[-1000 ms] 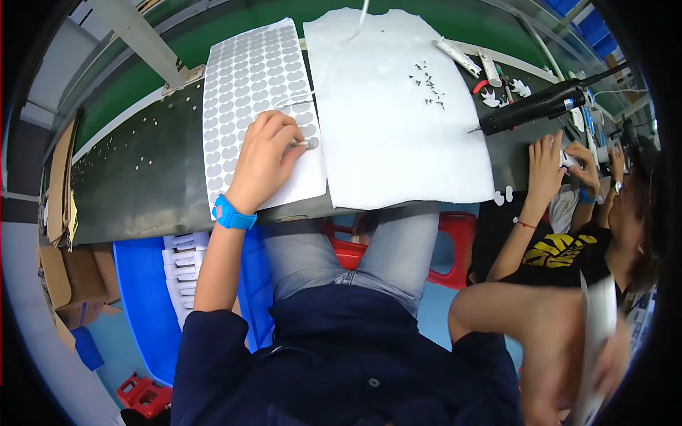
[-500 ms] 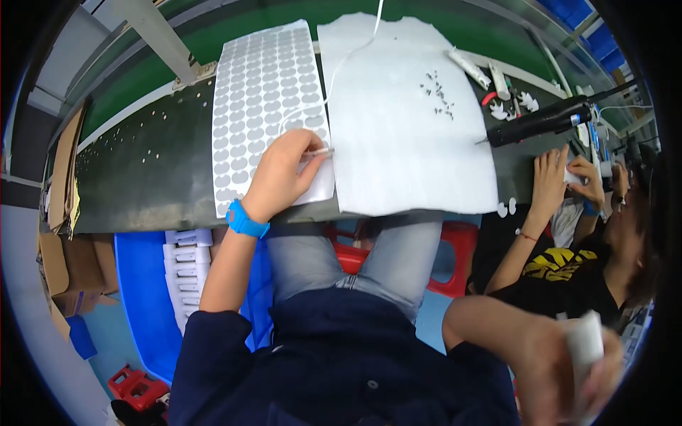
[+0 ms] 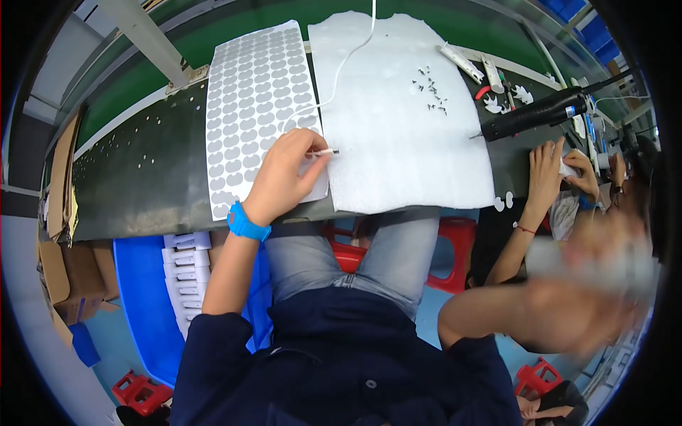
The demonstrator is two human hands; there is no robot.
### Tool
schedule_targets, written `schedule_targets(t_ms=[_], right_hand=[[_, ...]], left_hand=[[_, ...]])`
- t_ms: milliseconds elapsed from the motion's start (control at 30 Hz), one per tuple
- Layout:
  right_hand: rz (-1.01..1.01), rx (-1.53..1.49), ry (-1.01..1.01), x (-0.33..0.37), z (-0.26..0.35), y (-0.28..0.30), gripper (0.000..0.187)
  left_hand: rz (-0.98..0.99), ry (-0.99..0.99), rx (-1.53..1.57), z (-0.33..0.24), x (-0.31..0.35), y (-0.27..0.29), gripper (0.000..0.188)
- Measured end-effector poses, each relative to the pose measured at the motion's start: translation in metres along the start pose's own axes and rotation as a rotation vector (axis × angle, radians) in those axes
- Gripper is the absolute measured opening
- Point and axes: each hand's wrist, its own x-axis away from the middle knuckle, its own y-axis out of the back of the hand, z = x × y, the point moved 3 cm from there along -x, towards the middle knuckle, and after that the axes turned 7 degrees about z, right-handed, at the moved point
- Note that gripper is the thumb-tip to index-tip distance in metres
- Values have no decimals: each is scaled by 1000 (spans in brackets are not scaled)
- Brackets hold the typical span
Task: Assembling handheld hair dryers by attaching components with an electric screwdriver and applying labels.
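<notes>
My left hand [image 3: 285, 170], with a blue watch [image 3: 246, 221] on its wrist, pinches the white plug [image 3: 326, 152] of a cable. Its dark tip points right over the edge of a white foam sheet [image 3: 405, 163]. The white cable [image 3: 344, 69] runs from the hand up across the foam to the top. Out at the far lower right is my right hand [image 3: 593, 319], smeared by motion and away from the bench. It grips a white elongated piece [image 3: 568, 264], too blurred to name more closely.
Grey oval stickers cover a sheet [image 3: 231, 131] left of the foam. Small dark screws [image 3: 432, 92] lie on the foam; a black electric screwdriver [image 3: 533, 117] reaches over its right edge. A co-worker's hands [image 3: 547, 174] work at right. A blue bin [image 3: 145, 305] with white parts stands below left.
My right hand has swung up and outward to the right with the white piece. My left hand keeps its pinch on the plug, whose dark tip now shows more clearly.
</notes>
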Motion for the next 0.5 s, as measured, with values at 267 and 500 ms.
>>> schedule_targets(t_ms=[267, 500], right_hand=[[-151, 49, 288, 4, -20, -49, 41], [-299, -116, 222, 4, -32, -38, 44]], left_hand=[[9, 20, 57, 0, -3, -6, 11], [16, -8, 85, 1, -6, -9, 11]])
